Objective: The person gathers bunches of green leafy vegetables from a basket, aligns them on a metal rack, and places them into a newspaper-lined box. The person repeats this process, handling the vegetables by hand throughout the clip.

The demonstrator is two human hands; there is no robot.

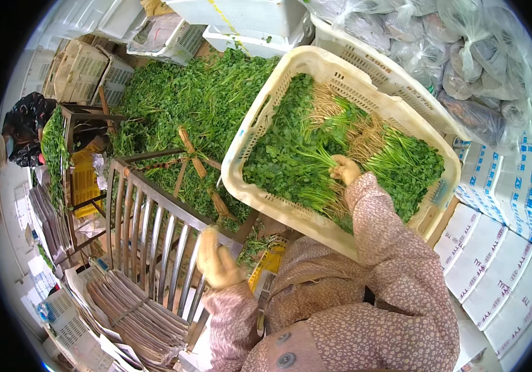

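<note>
My right hand (345,169), in a pale glove, grips the stems of a bunch of leafy green herbs (312,156). It is inside a large cream plastic crate (266,195), over bundles lying there with pale roots (366,139) and green leaves. My left hand (217,260), gloved too and blurred by motion, is held up beside the metal rack with round bars (154,237). Nothing shows in it, and its fingers look extended with the thumb apart.
Loose greens (187,97) cover the floor beyond the rack. A banded stack of newspapers (131,311) lies at lower left. Another person (29,125) is at far left. Filled plastic bags (470,60) and white printed boxes (494,269) stand at right, foam boxes (242,16) at the back.
</note>
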